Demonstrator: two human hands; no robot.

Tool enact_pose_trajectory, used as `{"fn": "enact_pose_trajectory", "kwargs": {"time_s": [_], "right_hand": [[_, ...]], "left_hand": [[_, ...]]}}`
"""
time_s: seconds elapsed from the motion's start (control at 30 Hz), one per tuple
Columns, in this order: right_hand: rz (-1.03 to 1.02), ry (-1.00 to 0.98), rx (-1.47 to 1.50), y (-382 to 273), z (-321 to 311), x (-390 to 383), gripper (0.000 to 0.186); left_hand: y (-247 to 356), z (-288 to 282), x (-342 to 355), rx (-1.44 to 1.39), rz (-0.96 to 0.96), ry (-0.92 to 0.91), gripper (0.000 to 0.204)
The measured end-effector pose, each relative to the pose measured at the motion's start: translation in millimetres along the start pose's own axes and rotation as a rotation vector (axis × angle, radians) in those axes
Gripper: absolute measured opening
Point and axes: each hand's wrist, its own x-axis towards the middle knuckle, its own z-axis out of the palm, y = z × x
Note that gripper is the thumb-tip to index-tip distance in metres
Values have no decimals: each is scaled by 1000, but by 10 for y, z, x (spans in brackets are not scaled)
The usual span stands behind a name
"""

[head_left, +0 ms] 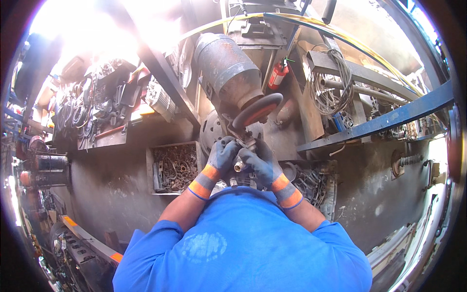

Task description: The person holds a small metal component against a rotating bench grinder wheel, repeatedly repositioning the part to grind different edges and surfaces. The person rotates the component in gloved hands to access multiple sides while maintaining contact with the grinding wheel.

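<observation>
A large grey motor (226,68) stands in front of me. On its near end is a dark round wheel (257,112) with a reddish face. Just below the wheel's edge, both my gloved hands come together around a shiny metal fitting (239,165) with a round, hollow-looking end. My left hand (223,156) closes on it from the left, fingers bent. From the right, my right hand (262,164) grips the same piece, its fingers curled over the top. The gloves are dark grey with orange cuffs. The fitting's upper part is partly hidden by the fingers.
Left of my hands sits a tray (150,170) of small metal parts; another heap of parts (311,182) lies to the right. A red fire extinguisher (278,75) stands behind the wheel. Coiled cable (335,92) hangs near a blue beam (384,117). Tools crowd a left-hand rack (104,138).
</observation>
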Motion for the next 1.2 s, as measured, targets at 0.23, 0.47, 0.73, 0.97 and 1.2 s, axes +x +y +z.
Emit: {"fn": "enact_pose_trajectory", "kwargs": {"time_s": [0.23,0.47,0.73,0.97,1.2], "right_hand": [[-20,-19,-23,-202,92,104,37],[-66,-8,-95,-296,205,-6,49],[-148,-33,-187,-194,256,129,48],[-54,18,-57,-96,65,129,35],[-48,-6,49,85,-35,55,32]], "left_hand": [[-54,-135,90,146,201,33,27],[-93,-162,46,4,269,58,26],[-350,-174,96,-55,205,73,24],[-17,-55,179,-127,77,30,27],[2,75,86,-215,-170,-29,30]]}}
